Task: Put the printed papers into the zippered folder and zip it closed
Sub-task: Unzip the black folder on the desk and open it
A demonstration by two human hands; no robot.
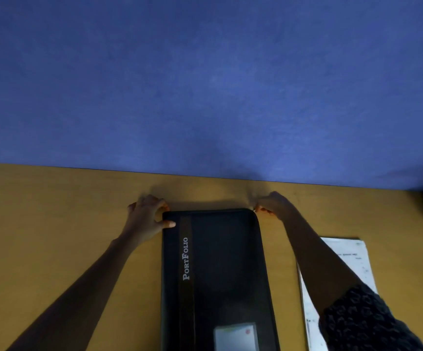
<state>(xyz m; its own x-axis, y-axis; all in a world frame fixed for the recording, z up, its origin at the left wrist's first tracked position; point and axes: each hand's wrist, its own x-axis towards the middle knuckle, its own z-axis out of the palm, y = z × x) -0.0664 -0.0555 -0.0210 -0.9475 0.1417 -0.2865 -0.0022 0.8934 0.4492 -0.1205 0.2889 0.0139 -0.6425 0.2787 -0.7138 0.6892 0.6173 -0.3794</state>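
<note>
Zippered folder (pixel 218 274) lies flat, still closed, mid surface (pixel 53 224); printed papers (pixel 352 259) just right of it, outside. My left hand (pixel 145 216) clamps the far-left corner, grip narrow. Right hand (pixel 272 205) pinches at the far-right corner, probably the zip pull, too small to confirm. I'd hold left firm, pull along the edge steadily.

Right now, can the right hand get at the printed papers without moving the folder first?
Probably yes. The printed papers lie flat on the table to the right of the black zippered folder, directly under the right forearm. Nothing lies on them. The right hand, now at the folder's far right corner, would only need to draw back.
</note>
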